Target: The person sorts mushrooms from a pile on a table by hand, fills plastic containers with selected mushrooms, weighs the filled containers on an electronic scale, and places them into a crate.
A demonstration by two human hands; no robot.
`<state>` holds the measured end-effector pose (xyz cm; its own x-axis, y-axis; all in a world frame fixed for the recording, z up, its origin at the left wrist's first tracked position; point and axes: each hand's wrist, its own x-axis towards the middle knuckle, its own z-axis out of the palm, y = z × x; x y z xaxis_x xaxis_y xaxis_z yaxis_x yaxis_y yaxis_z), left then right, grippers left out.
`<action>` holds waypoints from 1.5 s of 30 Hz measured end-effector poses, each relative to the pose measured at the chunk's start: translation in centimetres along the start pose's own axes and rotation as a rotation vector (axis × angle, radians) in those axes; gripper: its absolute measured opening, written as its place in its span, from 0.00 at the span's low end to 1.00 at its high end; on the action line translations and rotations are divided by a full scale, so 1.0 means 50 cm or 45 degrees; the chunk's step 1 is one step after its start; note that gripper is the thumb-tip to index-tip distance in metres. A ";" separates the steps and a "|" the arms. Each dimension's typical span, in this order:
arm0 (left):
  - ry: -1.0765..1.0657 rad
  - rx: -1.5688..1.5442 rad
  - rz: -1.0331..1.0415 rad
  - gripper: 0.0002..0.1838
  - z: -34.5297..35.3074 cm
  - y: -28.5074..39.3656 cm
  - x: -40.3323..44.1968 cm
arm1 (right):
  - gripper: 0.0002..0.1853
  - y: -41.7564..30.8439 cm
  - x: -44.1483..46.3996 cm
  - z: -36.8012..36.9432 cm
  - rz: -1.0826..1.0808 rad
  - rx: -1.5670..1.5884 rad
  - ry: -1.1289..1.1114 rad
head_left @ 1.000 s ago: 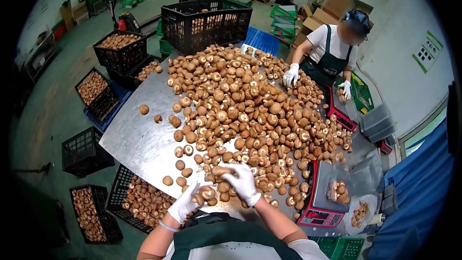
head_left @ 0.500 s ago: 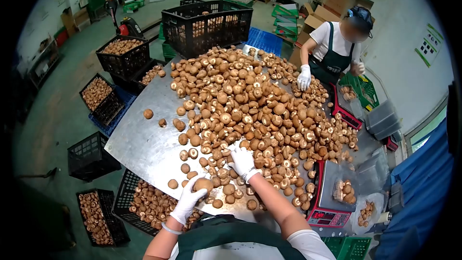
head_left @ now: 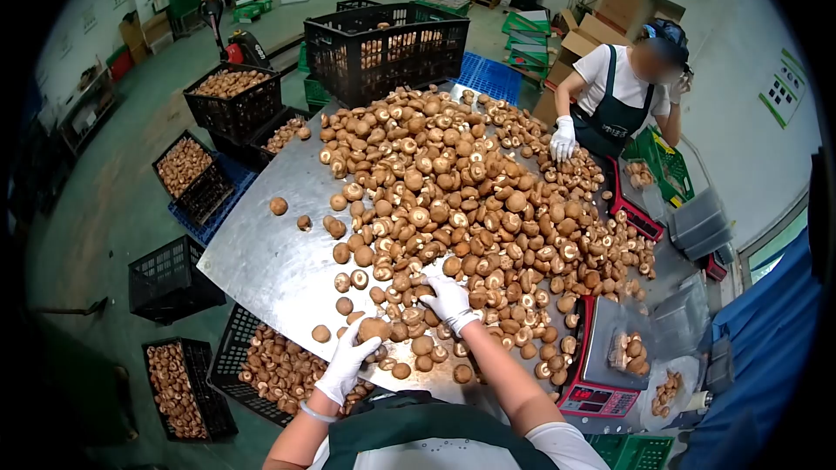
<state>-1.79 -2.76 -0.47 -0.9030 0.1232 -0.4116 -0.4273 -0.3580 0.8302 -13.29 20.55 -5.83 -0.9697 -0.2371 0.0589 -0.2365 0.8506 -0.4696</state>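
My left hand (head_left: 347,362), in a white glove, is closed around a brown-capped shiitake mushroom (head_left: 374,328) at the table's near edge. To the right, my right hand (head_left: 449,303), also gloved, reaches into the near side of the mushroom pile (head_left: 470,196). Its fingers are apart and touch the mushrooms there; I see nothing gripped between them. The pile covers much of the metal table (head_left: 261,248), and a few loose mushrooms lie left of it.
A red scale (head_left: 601,387) bearing a clear box of mushrooms (head_left: 631,353) stands right of me. Across the table a co-worker's gloved hand (head_left: 563,139) rests on mushrooms beside another scale (head_left: 634,209). Black crates (head_left: 387,52) stand behind and left; clear boxes (head_left: 699,222) are stacked right.
My left hand has turned slightly, still with a mushroom in it. My right hand stays at the pile's near side. The co-worker's other hand has risen toward the head. The view has shifted slightly.
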 end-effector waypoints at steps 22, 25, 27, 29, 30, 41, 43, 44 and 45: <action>-0.028 0.173 0.345 0.31 -0.012 0.018 -0.016 | 0.20 -0.108 -0.064 -0.030 0.322 2.240 -0.542; 0.035 0.093 0.337 0.31 -0.022 0.020 -0.025 | 0.22 -0.110 -0.068 -0.020 0.307 2.093 -0.489; 0.162 -0.021 0.454 0.31 -0.032 0.044 -0.024 | 0.22 -0.151 -0.080 -0.036 0.319 1.929 -0.527; 0.290 -0.170 0.446 0.29 -0.064 0.060 -0.021 | 0.20 -0.185 -0.097 -0.046 0.333 1.607 -0.863; 0.411 -0.227 0.494 0.27 -0.057 0.078 -0.023 | 0.20 -0.191 -0.101 -0.022 0.197 1.433 -0.917; 0.135 1.155 0.771 0.26 -0.013 0.056 -0.075 | 0.32 -0.235 -0.114 0.000 0.275 1.958 -0.845; 0.116 0.933 0.848 0.20 0.008 0.034 -0.053 | 0.28 -0.227 -0.112 0.028 0.470 2.223 -0.834; 0.150 0.908 0.822 0.17 0.018 0.036 -0.050 | 0.25 -0.226 -0.117 0.029 0.552 2.399 -0.797; 0.180 0.885 0.795 0.14 0.023 0.038 -0.047 | 0.25 -0.219 -0.125 0.025 0.549 2.405 -0.782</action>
<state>-0.54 -2.64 2.49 -0.9833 -0.0345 0.1789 0.1591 0.3160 0.9353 -4.54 12.13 -2.17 -0.6933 -0.6350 -0.3408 0.6976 -0.4724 -0.5388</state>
